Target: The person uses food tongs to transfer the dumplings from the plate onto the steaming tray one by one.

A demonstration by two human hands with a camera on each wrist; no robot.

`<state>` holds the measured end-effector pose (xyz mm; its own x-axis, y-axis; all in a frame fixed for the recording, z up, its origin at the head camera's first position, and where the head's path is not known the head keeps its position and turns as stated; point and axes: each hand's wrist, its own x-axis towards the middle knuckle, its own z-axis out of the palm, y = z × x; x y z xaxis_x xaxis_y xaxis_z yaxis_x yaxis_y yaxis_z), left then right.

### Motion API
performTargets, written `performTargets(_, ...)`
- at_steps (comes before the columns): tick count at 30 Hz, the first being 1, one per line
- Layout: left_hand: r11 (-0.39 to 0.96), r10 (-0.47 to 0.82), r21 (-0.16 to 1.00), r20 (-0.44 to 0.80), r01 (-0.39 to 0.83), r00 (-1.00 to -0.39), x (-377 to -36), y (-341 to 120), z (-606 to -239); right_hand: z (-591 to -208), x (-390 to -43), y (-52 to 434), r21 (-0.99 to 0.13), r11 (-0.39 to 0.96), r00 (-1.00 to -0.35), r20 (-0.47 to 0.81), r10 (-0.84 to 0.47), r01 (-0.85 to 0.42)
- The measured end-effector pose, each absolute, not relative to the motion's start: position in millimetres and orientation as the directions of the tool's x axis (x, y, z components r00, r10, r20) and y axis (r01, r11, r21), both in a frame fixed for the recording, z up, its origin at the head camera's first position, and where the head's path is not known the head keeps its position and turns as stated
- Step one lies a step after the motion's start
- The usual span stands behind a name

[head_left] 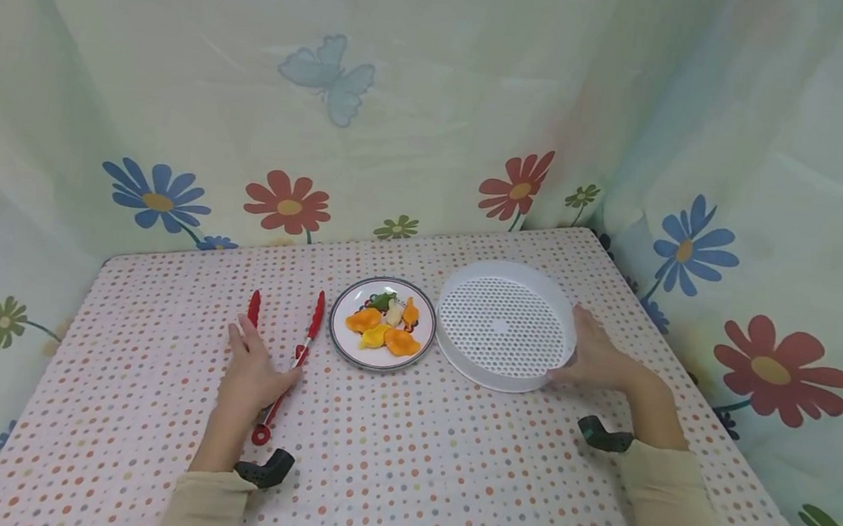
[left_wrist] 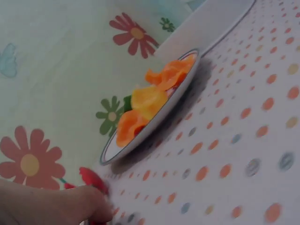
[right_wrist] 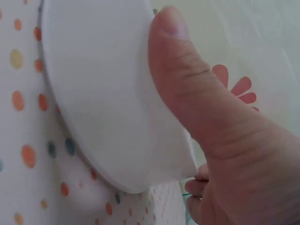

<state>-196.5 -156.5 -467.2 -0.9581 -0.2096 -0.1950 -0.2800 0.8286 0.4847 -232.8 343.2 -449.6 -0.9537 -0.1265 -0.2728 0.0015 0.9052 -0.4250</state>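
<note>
Left hand (head_left: pixel 253 363) lay flat on the red tongs (head_left: pixel 291 360), palm down, fingers straight and relaxed, not wrapped round them. Tongs were on the table left of the plate (head_left: pixel 339 343), tips splayed toward the back wall, hinge ring toward the person. From the left wrist view a fingertip touched a red tong tip (left_wrist: pixel 93 180); whether anything was pinched, can't tell. My read: hand was pinning or about to gather the tongs, not lifting.

Plate sat mid-table, dark-rimmed, holding small orange, yellow and green pieces of food (head_left: pixel 383 325), likely toy dumplings. It was just beside the white perforated steamer tray (head_left: pixel 503 325), nearly touching, probably so pieces travel a short way between them.

Right hand (head_left: pixel 597 358) held the tray's right wall: thumb (right_wrist: pixel 187 75) pressed on the outside, other fingers curled out of sight behind. Tray looked tipped slightly toward the plate, near edge still on the table. Looked like a steadying or positioning hold.

Surface: table (head_left: pixel 447 482) under a white cloth with multicolour dots. Surround: pale curtain (head_left: pixel 183 67) printed with flowers and a butterfly on three sides. A black wrist-mounted camera sat on each forearm.
</note>
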Motion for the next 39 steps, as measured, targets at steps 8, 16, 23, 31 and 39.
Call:
performTargets(8, 0.839, -0.368, 0.403, -0.074, -0.365, -0.927, -197.6, -134.8, -476.1, -438.1, -245.7, 335.2, -0.366, 0.93, -0.928, -0.336, -0.159, -0.027)
performTargets(16, 0.818, -0.341, 0.465, -0.083, -0.339, -0.937, -203.3, -152.1, -469.3, -429.6, -254.4, 322.8, -0.377, 0.925, -0.915, -0.354, -0.19, -0.047)
performTargets(23, 0.75, -0.298, 0.584, -0.119, -0.31, -0.947, -210.2, -181.2, -450.9, -425.1, -257.2, 315.1, -0.381, 0.925, -0.92, -0.355, -0.164, -0.018)
performTargets(31, 0.773, -0.134, 0.628, 0.026, -0.088, -0.991, -222.2, -191.8, -418.9, -420.6, -258.0, 319.1, -0.391, 0.919, -0.917, -0.346, -0.199, -0.052)
performTargets(39, 0.841, 0.01, 0.541, 0.005, 0.011, -1.0, -226.9, -186.3, -396.7, -421.6, -260.5, 317.4, -0.355, 0.934, -0.917, -0.363, -0.165, -0.028)
